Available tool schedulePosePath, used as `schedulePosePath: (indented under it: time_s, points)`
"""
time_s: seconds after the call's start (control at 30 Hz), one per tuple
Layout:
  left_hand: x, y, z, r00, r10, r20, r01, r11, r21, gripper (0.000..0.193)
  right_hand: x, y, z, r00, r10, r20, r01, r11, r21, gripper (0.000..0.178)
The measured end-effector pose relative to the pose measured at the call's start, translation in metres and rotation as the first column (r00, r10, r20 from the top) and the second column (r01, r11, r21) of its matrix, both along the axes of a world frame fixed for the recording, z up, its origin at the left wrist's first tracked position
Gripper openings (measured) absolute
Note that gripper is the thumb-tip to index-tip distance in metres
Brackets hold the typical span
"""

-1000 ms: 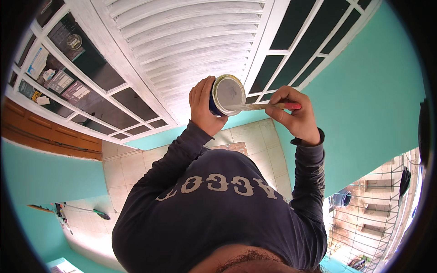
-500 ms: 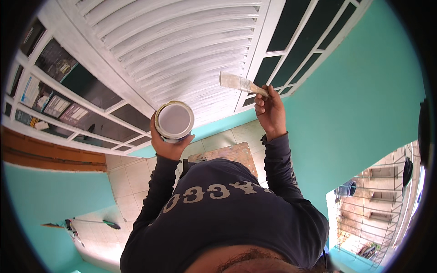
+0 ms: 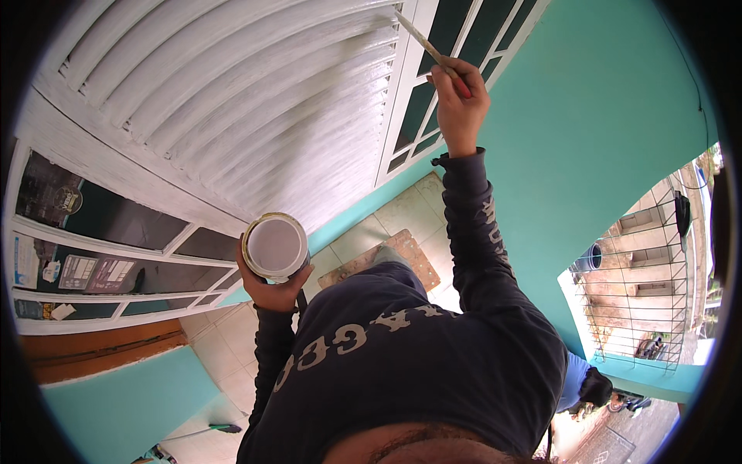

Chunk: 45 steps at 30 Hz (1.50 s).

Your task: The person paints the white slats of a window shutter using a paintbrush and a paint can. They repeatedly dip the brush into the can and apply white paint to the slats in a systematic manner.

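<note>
The dark long-sleeved shirt [image 3: 433,371] is nearest. Ahead of it, the left hand [image 3: 269,295] is closed around the side of 1 open can [image 3: 270,274], mouth facing the camera and interior pale. Farther out, the right hand [image 3: 464,107] grips the handle of 1 brush [image 3: 422,40]; the red handle end lies at the hand. The brush tip is at the slat ends of the white louvred shutter [image 3: 232,93]; contact cannot be determined. Below, 1 board [image 3: 420,261] lies on floor tiles [image 3: 359,238]. A turquoise wall [image 3: 572,155] stands right, with a metal grille [image 3: 645,263] beyond.
</note>
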<state>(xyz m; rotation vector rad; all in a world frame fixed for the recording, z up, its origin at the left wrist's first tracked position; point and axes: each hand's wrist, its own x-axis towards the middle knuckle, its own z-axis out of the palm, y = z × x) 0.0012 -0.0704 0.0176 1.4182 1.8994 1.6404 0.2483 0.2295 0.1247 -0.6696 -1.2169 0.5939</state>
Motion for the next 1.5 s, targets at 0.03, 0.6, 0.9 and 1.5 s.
schedulePosePath:
  time_s: [0.03,0.6,0.9,1.5]
  points:
    - [-0.002,0.000,0.002,1.000,-0.020,0.000,0.020,1.000,0.007,0.124,-0.005,0.003,0.004,0.985,-0.124,0.121,0.112,0.988,0.102,0.018]
    - [-0.003,0.032,-0.006,0.999,0.024,-0.023,-0.023,1.000,0.019,0.120,-0.039,0.025,0.029,0.914,0.390,-0.115,-0.403,0.906,-0.130,0.019]
    - [0.007,0.050,-0.010,0.999,0.036,0.004,-0.036,0.999,0.001,0.121,0.009,0.027,0.046,0.902,-0.259,0.345,0.207,0.962,0.180,0.019]
    - [0.008,0.026,-0.008,0.999,0.029,0.015,-0.029,1.000,0.008,0.121,-0.165,-0.084,0.054,0.750,0.481,0.453,-0.637,0.709,0.302,0.015]
